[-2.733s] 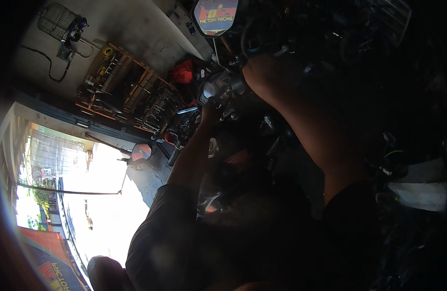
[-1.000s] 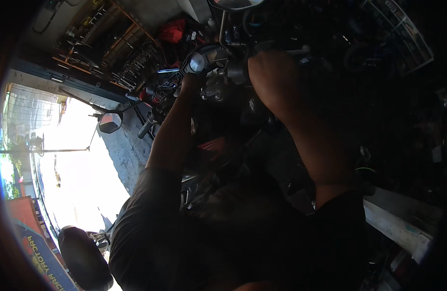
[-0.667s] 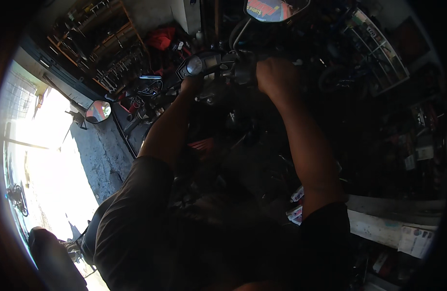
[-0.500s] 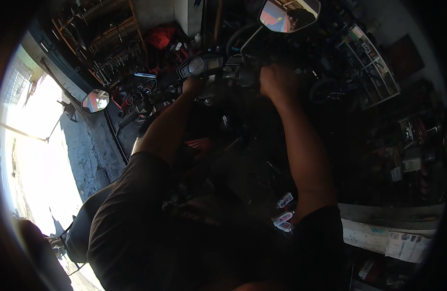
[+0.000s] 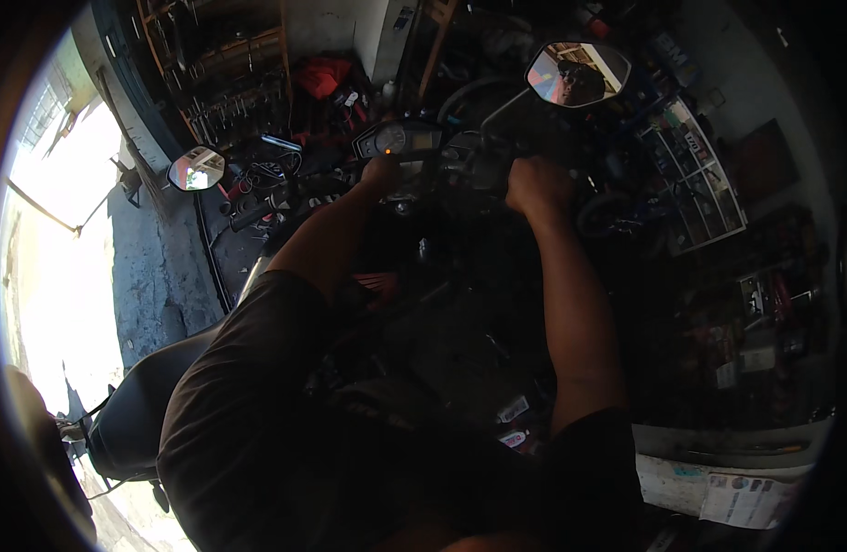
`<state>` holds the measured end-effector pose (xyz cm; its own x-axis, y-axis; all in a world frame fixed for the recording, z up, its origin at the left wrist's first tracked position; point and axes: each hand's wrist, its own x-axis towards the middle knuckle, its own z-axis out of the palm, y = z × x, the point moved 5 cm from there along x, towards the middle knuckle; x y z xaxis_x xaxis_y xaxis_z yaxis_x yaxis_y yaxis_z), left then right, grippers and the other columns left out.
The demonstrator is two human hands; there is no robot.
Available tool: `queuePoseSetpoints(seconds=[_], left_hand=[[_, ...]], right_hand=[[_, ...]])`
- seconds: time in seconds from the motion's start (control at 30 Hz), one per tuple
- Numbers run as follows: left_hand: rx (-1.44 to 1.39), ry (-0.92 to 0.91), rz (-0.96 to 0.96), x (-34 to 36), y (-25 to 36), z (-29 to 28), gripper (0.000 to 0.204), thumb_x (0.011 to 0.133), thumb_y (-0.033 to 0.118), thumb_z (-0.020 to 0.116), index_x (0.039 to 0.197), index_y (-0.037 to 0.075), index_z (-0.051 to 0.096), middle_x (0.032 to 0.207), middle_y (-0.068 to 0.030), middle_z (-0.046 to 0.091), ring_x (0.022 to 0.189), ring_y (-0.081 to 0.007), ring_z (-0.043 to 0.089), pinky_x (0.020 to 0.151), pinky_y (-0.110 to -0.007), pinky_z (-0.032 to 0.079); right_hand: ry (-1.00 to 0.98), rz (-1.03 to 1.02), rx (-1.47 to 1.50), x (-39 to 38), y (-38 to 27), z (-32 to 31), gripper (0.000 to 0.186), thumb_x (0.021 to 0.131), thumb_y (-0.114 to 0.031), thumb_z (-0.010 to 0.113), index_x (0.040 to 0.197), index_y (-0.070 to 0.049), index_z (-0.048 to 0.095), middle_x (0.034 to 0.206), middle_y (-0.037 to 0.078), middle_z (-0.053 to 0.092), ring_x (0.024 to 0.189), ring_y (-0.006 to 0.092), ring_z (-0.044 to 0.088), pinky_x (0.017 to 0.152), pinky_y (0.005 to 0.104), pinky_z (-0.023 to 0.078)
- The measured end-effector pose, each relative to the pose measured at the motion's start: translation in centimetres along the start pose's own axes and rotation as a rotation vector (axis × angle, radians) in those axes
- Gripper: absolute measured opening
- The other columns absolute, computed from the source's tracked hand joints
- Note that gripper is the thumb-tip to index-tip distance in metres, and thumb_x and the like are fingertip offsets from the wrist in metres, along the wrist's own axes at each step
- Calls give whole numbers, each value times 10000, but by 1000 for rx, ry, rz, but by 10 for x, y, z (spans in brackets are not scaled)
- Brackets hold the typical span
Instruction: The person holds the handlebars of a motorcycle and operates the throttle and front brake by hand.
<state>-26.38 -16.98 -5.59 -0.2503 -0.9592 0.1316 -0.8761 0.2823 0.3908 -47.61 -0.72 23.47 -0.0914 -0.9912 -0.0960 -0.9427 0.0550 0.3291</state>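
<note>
A motorcycle stands in front of me, its instrument panel (image 5: 412, 141) at the middle of the handlebar. My left hand (image 5: 380, 173) is closed just below that panel, and whatever its fingers hold is hidden. A small orange light glows on the panel's lower edge. Wrapped round the right handlebar grip is my right hand (image 5: 539, 184); the grip itself is mostly covered and dark. The left handlebar grip (image 5: 251, 215) is free of any hand. Two mirrors rise from the bar, the left mirror (image 5: 196, 169) and the right mirror (image 5: 578, 74).
Hand tools hang on a wooden rack (image 5: 226, 83) at the far left. A red cloth (image 5: 320, 77) lies beside a pillar. On the right stands a glass display case (image 5: 695, 175). A dark motorcycle seat (image 5: 134, 419) is at lower left, near the bright doorway.
An orange light has come on in the instrument panel. My view has shifted, so the motorcycle sits lower in it. Both hands keep their places at the handlebar.
</note>
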Motion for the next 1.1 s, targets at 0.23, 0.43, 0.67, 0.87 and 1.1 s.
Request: queuePoseSetpoints(seconds=[0.23,0.43,0.67,0.87,1.1], left_hand=[[-293,522,99,-108,1,-79,443,895,288,719,1273,68,648,1196,-228,640,1153,-436,596,987,-532,492],[-137,818,-312,-247,-139,-128,635,731,183,748,1319,53,545,1255,-203,567,1228,-441,510,1068,-540,406],[99,-107,-52,-179,-217,-111,878,650,174,858,1468,124,540,1401,-192,603,1254,-394,606,996,-504,528],[-4,-255,-55,-172,-226,-103,639,760,496,831,1198,55,680,1133,-227,735,1087,-417,704,912,-488,576],[153,-137,-197,-187,-189,-135,291,849,243,652,1043,44,738,1055,-264,730,1024,-424,712,883,-511,580]], right_hand=[[-1,-15,-33,-2,-1,-2,228,864,-146,700,1064,-116,804,1156,140,767,1102,338,737,902,440,607],[-23,5,-59,0,-5,-1,214,857,-154,723,1052,-111,800,1147,144,766,1102,351,731,923,464,601],[-10,29,-118,-2,-11,-5,241,811,-149,740,1042,-114,800,1116,157,769,1075,359,737,924,454,603],[-98,-30,-177,5,-12,-4,398,722,-298,842,1032,-55,782,1106,196,763,1069,377,732,918,464,597],[-145,-99,-70,4,-9,-1,838,547,-721,893,982,-14,783,1053,195,774,1037,361,745,886,461,593]])
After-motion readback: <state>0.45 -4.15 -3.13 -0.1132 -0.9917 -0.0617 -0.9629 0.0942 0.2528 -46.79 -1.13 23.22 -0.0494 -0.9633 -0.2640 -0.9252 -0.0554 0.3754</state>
